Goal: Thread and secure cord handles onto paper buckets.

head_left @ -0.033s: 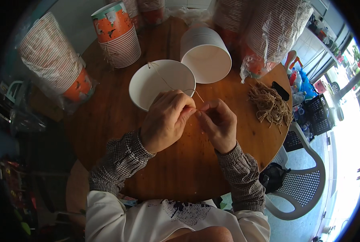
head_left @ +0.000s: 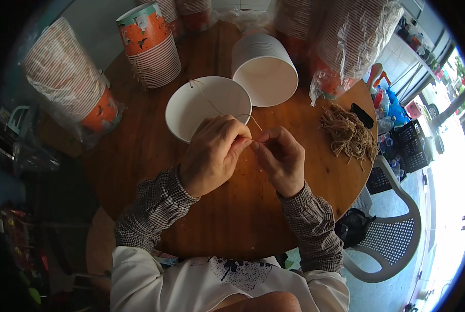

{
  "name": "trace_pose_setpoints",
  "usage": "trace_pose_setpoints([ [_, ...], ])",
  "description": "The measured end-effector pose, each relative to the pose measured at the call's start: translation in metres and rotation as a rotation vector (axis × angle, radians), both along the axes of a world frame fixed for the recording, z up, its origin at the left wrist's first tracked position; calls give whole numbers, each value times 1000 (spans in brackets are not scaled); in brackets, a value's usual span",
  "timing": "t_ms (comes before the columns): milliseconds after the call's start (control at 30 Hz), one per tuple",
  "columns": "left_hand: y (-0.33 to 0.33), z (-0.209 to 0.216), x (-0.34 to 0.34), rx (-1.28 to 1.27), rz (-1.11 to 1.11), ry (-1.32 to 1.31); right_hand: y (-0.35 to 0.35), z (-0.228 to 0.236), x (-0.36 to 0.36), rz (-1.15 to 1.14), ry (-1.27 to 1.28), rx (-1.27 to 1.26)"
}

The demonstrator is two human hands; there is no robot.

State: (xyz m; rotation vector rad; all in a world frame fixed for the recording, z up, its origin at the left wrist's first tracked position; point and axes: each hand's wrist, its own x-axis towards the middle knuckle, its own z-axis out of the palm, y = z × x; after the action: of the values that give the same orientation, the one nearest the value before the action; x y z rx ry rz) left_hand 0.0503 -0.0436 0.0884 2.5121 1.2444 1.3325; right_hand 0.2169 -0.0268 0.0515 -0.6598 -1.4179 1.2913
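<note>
My left hand [head_left: 211, 153] and my right hand [head_left: 283, 162] meet over the table, just in front of a white paper bucket [head_left: 193, 112]. Both are closed in a pinch, fingertips almost touching, on a thin brown string [head_left: 207, 99]. From the bucket's far left rim, the string runs across its opening toward my fingers. A loop of it shows at the near right rim, above my right hand. The fingers hide whatever knot or end lies between them. A second white paper bucket [head_left: 271, 83] lies on its side behind, its mouth toward me.
A bundle of brown strings [head_left: 349, 132] lies on the right of the round wooden table [head_left: 217, 223], beside a black object [head_left: 362, 115]. Nested orange-patterned buckets [head_left: 151, 52] stand at the back left. Plastic-wrapped stacks [head_left: 66, 73] flank both sides. A grey plastic chair [head_left: 388, 239] is at right.
</note>
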Motion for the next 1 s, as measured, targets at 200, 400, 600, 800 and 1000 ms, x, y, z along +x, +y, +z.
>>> trace_pose_setpoints([
  [200, 5, 3, -4, 34, -37, 94, 1, -3, 4, -7, -104, 24],
  [400, 8, 2, -7, 58, -26, 139, 2, -7, -1, -24, -80, 22],
  [600, 6, 4, -11, 20, -16, 184, 5, -11, -2, -5, -156, 36],
  [800, 0, 20, -31, -135, -14, 151, 7, -23, -6, 30, -223, 117],
  [1000, 2, 9, -37, -474, 55, 222, -1, -40, -18, 53, -202, 27],
])
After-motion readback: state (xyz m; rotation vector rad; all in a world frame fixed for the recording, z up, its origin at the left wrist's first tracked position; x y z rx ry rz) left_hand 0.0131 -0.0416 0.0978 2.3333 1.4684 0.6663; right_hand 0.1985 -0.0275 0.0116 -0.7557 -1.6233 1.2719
